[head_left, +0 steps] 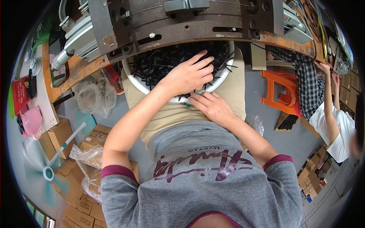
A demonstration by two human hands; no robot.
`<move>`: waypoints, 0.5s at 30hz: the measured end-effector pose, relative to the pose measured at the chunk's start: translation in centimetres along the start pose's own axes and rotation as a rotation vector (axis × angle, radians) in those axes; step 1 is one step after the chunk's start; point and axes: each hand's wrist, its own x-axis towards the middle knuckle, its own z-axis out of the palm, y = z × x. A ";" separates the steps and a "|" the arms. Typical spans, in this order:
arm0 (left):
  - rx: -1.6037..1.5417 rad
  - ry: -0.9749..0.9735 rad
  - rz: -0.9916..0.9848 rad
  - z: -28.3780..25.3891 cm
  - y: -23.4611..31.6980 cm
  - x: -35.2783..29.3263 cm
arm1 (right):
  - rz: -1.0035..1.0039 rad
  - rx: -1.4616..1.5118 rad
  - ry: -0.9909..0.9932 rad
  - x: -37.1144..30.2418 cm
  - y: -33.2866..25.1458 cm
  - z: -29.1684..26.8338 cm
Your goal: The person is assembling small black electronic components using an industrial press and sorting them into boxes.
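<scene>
A round white basin (143,88) rests on my lap under the bench edge. Many small, thin black parts (154,60) fill it in a tangled heap, some poking over the rim. My left hand (190,74) lies palm down over the heap, its fingers spread and slightly bent; whatever is beneath the palm is hidden. At the basin's near rim is my right hand (213,108), fingers together and curled, tips by a few black parts at the rim. What those fingertips hold, if anything, cannot be made out.
A dark metal machine (197,24) sits on the wooden bench (76,74) ahead. On the left are a spinning fan (48,173), cardboard boxes (78,216) and a plastic bag (95,97). An orange stool (279,91) and a co-worker (323,114) are on the right.
</scene>
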 end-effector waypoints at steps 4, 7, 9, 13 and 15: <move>0.006 0.004 -0.029 -0.7 0.0 -0.3 | 0.037 0.073 0.038 0.9 0.0 0.9; -0.001 0.044 -0.073 -1.0 0.2 -0.7 | 0.090 0.114 0.026 1.2 -0.2 0.8; 0.000 0.068 -0.099 -1.2 0.5 -1.0 | 0.117 0.135 0.022 1.2 -0.3 0.7; -0.071 0.127 -0.209 -2.0 0.8 -1.0 | 0.131 0.172 0.030 1.0 -0.4 0.4; -0.121 0.161 -0.266 -2.7 0.7 -1.3 | 0.127 0.173 0.042 0.8 -0.4 0.3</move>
